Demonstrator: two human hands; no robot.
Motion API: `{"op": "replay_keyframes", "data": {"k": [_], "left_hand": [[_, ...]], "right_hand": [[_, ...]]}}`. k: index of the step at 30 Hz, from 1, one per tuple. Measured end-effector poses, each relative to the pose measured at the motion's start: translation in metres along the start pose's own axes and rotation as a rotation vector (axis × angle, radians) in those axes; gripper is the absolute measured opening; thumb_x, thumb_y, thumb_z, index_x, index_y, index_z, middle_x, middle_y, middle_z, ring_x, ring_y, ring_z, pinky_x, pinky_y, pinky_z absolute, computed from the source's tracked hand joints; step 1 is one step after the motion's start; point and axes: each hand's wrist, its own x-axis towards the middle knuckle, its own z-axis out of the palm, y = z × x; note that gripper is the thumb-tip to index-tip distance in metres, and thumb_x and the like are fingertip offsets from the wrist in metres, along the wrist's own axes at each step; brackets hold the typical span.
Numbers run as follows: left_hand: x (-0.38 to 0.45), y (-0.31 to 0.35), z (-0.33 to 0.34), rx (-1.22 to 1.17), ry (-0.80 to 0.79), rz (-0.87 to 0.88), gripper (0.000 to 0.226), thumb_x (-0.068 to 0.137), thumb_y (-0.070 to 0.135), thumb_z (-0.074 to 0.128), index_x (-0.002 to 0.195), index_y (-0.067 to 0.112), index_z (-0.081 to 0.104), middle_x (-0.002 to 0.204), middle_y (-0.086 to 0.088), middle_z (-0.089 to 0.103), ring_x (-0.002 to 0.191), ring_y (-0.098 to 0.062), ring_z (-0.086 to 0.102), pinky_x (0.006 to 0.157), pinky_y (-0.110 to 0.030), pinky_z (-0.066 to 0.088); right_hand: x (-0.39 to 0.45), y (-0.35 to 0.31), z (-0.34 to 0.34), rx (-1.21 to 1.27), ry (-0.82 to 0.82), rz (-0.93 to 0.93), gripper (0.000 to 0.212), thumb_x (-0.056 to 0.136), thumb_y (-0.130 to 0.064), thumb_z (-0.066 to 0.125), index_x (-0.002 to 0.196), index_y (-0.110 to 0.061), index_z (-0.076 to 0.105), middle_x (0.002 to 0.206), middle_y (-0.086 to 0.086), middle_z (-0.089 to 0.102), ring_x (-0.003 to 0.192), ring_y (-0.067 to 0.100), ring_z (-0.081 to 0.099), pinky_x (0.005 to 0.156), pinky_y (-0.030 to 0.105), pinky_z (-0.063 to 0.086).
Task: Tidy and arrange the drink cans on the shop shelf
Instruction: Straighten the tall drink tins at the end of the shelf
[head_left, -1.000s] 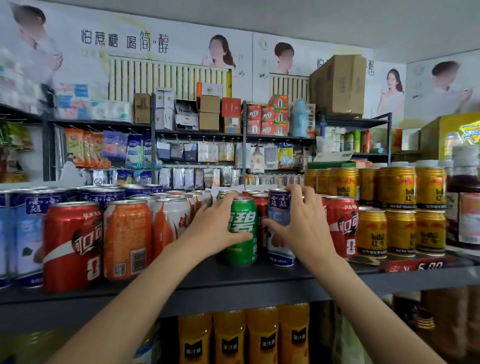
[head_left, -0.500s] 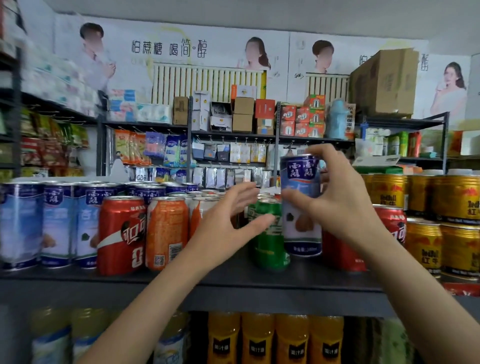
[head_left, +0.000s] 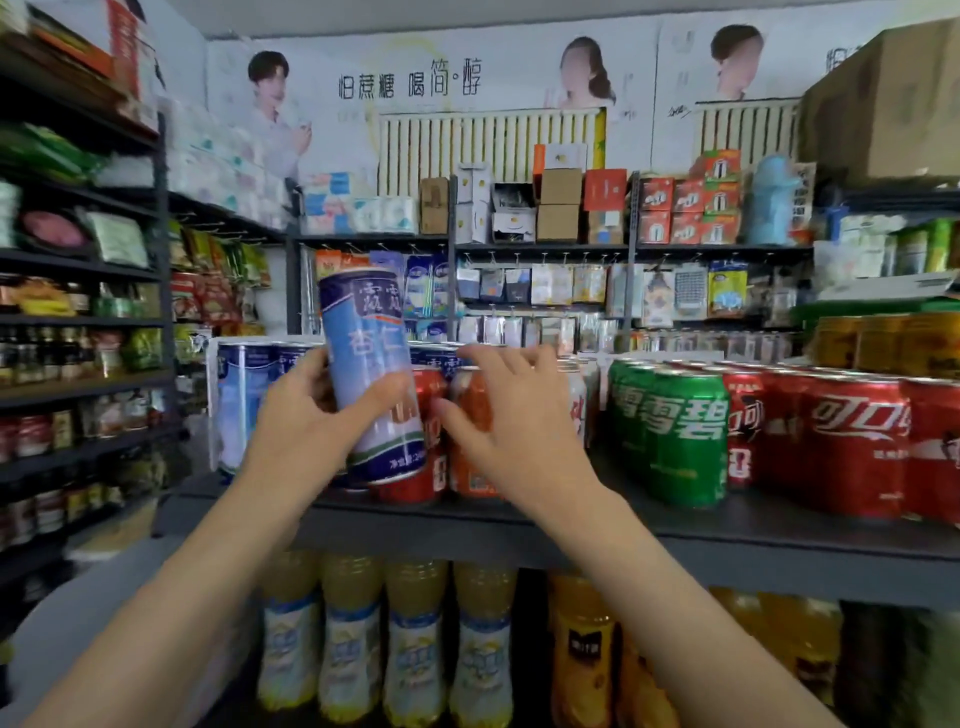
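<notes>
One blue can (head_left: 371, 374) is off the shelf (head_left: 779, 535), lifted and tilted, my left hand (head_left: 306, 431) curled around it. My right hand (head_left: 511, 431) is spread, fingers resting on the orange can (head_left: 470, 415). I judge the sorting midway: the blue row (head_left: 244, 395) sits just left, awaiting this one.

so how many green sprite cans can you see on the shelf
2 green Sprite cans: one at the shelf front, another just left and behind it. More may be hidden behind them.
</notes>
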Motion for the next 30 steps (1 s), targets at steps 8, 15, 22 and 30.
{"op": "replay_keyframes", "data": {"k": [8,15,22,30], "left_hand": [[0.018,-0.028,-0.056,0.045,-0.079,-0.013,0.037,0.076,0.019,0.071,0.109,0.019,0.055,0.09,0.009,0.064,0.081,-0.004,0.061,0.067,-0.017,0.047],[0.028,-0.045,-0.058,0.042,-0.177,0.036,0.04,0.063,0.029,0.083,0.09,0.034,0.054,0.094,0.01,0.066,0.087,-0.007,0.063,0.074,-0.023,0.048],[0.027,-0.046,-0.029,0.295,-0.177,0.135,0.075,0.062,0.05,0.077,0.124,0.019,0.05,0.111,0.002,0.05,0.104,-0.016,0.051,0.086,-0.032,0.042],[0.016,-0.06,0.017,0.424,-0.1,0.111,0.064,0.071,0.039,0.075,0.123,0.01,0.052,0.113,-0.009,0.05,0.106,-0.027,0.05,0.087,-0.039,0.043]], "right_hand": [[0.002,-0.041,0.059,-0.435,0.173,0.077,0.072,0.056,-0.059,0.075,0.107,-0.012,0.059,0.108,0.018,0.063,0.116,0.039,0.051,0.098,0.054,0.027],[-0.012,-0.059,0.052,0.067,0.135,0.106,0.061,0.067,-0.03,0.079,0.112,-0.02,0.039,0.109,0.004,0.047,0.098,0.021,0.048,0.082,0.029,0.043],[-0.005,-0.034,-0.028,0.214,0.299,0.253,0.062,0.063,-0.027,0.082,0.102,-0.027,0.034,0.105,0.004,0.055,0.092,0.018,0.056,0.077,0.022,0.04],[-0.013,0.028,-0.11,-0.18,0.452,0.393,0.068,0.067,-0.023,0.081,0.119,-0.014,0.039,0.12,0.009,0.049,0.107,0.024,0.05,0.085,0.029,0.038]]}}
